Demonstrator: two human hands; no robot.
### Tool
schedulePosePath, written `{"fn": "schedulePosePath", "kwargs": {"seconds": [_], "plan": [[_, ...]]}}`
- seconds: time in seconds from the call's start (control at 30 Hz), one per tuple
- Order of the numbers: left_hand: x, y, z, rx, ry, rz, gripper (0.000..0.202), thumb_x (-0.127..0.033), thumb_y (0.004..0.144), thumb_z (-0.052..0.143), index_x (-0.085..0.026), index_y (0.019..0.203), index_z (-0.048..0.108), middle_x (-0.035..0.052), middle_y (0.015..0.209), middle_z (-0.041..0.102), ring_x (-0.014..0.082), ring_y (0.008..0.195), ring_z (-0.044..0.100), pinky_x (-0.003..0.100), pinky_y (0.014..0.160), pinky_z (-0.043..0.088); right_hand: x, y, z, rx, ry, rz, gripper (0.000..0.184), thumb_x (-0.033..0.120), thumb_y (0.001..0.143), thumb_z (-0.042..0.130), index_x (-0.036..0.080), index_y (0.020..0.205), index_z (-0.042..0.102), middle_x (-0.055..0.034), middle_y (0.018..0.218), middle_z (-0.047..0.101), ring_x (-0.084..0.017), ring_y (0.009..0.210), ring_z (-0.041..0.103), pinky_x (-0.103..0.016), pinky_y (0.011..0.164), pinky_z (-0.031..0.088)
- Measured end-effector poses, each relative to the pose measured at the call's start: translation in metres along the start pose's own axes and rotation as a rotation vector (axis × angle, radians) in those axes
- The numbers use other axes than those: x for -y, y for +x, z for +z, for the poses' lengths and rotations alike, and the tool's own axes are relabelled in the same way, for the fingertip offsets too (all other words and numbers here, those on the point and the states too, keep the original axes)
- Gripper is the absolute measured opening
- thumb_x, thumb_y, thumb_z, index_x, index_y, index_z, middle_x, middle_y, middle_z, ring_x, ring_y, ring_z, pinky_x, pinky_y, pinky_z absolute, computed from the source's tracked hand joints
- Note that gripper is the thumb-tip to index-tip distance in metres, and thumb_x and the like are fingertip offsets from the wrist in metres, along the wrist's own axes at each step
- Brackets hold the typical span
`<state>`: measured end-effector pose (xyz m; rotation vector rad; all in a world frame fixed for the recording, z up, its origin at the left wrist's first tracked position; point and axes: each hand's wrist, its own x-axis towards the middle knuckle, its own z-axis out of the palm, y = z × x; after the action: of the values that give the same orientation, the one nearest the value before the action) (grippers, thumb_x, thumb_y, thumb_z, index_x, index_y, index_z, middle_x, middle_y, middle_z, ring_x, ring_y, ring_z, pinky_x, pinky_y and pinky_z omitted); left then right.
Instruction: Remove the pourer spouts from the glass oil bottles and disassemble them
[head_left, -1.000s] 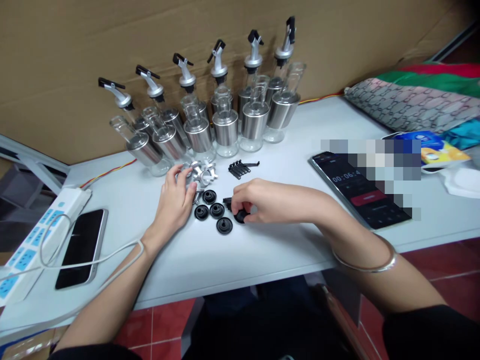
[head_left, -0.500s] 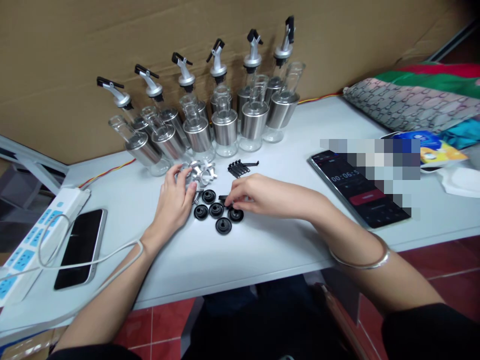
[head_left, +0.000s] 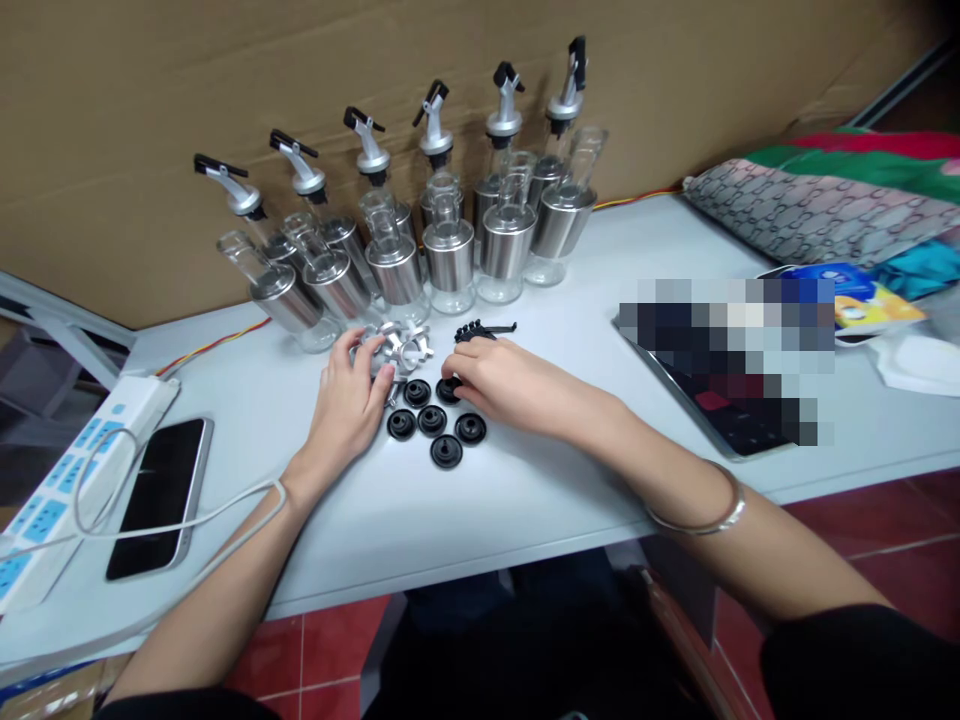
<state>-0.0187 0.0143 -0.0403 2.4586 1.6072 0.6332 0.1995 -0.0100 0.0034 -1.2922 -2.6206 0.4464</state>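
Observation:
My left hand [head_left: 349,395] lies beside a cluster of silver spout parts [head_left: 411,350], its fingers bent but apart, touching the near edge of the pile. The fingertips of my right hand [head_left: 487,378] are closed on a round black stopper disc [head_left: 448,390] at the top right of a group of similar discs. Several more black discs [head_left: 432,420] lie flat on the table nearer to me. Just beyond my right hand is a row of small black levers [head_left: 484,330], partly hidden by it.
Glass bottles with steel sleeves [head_left: 448,250] stand in two rows, the rear ones topped by pourer spouts [head_left: 372,150]. On the left lie a phone [head_left: 161,495], a power strip [head_left: 82,470] and a white cable [head_left: 225,505]. A larger phone [head_left: 720,400] and a patterned bag [head_left: 817,205] are on the right.
My right hand has moved slightly away from me and to the left, from the right-hand disc to the upper-right one. My left hand has stayed put.

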Motion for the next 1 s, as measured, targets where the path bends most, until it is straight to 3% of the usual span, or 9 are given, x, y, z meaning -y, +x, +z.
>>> {"fn": "schedulePosePath", "kwargs": {"seconds": [0.2, 0.37, 0.63, 0.73, 0.87, 1.0], "plan": [[-0.001, -0.001, 0.001, 0.006, 0.003, -0.001, 0.052, -0.051, 0.095, 0.023, -0.018, 0.130, 0.044, 0.0153, 0.137, 0.036, 0.0300, 0.128, 0.038, 0.052, 0.105, 0.034, -0.006, -0.004, -0.008, 0.013, 0.194, -0.035, 0.021, 0.010, 0.085, 0.053, 0.011, 0.104, 0.061, -0.0107, 0.096, 0.065, -0.019, 0.086, 0.058, -0.030, 0.076, 0.041], [-0.003, -0.001, 0.000, 0.025, 0.007, -0.017, 0.051, -0.050, 0.095, 0.024, -0.018, 0.130, 0.044, 0.0161, 0.138, 0.036, 0.0310, 0.129, 0.037, 0.053, 0.104, 0.035, -0.025, -0.011, -0.020, -0.001, 0.168, 0.016, 0.038, 0.008, 0.075, 0.062, 0.013, 0.113, 0.059, -0.0106, 0.105, 0.061, -0.023, 0.097, 0.055, -0.033, 0.083, 0.041], [-0.003, -0.001, -0.001, 0.032, 0.013, -0.013, 0.053, -0.050, 0.095, 0.023, -0.016, 0.130, 0.043, 0.0168, 0.138, 0.035, 0.0312, 0.130, 0.037, 0.053, 0.103, 0.036, -0.016, -0.004, -0.010, 0.107, 0.040, 0.016, 0.012, 0.008, 0.078, 0.059, 0.013, 0.082, 0.069, -0.0078, 0.084, 0.061, -0.020, 0.085, 0.054, -0.030, 0.074, 0.039], [-0.003, -0.001, -0.001, 0.023, 0.010, -0.011, 0.052, -0.050, 0.095, 0.024, -0.017, 0.130, 0.044, 0.0164, 0.138, 0.036, 0.0308, 0.129, 0.038, 0.053, 0.103, 0.036, -0.020, -0.004, -0.018, -0.008, 0.136, 0.036, 0.014, 0.007, 0.077, 0.057, 0.013, 0.084, 0.068, -0.0063, 0.084, 0.064, -0.017, 0.079, 0.057, -0.028, 0.072, 0.040], [-0.002, -0.001, -0.001, 0.032, 0.003, -0.015, 0.051, -0.050, 0.095, 0.025, -0.018, 0.130, 0.043, 0.0158, 0.138, 0.036, 0.0309, 0.129, 0.037, 0.053, 0.103, 0.036, -0.038, -0.013, -0.035, -0.164, 0.165, 0.167, 0.015, 0.010, 0.075, 0.058, 0.013, 0.085, 0.069, -0.0040, 0.078, 0.067, -0.015, 0.072, 0.059, -0.027, 0.068, 0.042], [-0.002, -0.001, -0.001, 0.018, -0.001, -0.017, 0.050, -0.051, 0.095, 0.025, -0.020, 0.131, 0.043, 0.0146, 0.138, 0.035, 0.0298, 0.128, 0.038, 0.051, 0.103, 0.037, -0.053, -0.019, -0.040, 0.066, 0.120, 0.268, 0.020, 0.008, 0.071, 0.055, 0.016, 0.082, 0.071, -0.0022, 0.070, 0.067, -0.015, 0.063, 0.057, -0.027, 0.062, 0.042]]}}
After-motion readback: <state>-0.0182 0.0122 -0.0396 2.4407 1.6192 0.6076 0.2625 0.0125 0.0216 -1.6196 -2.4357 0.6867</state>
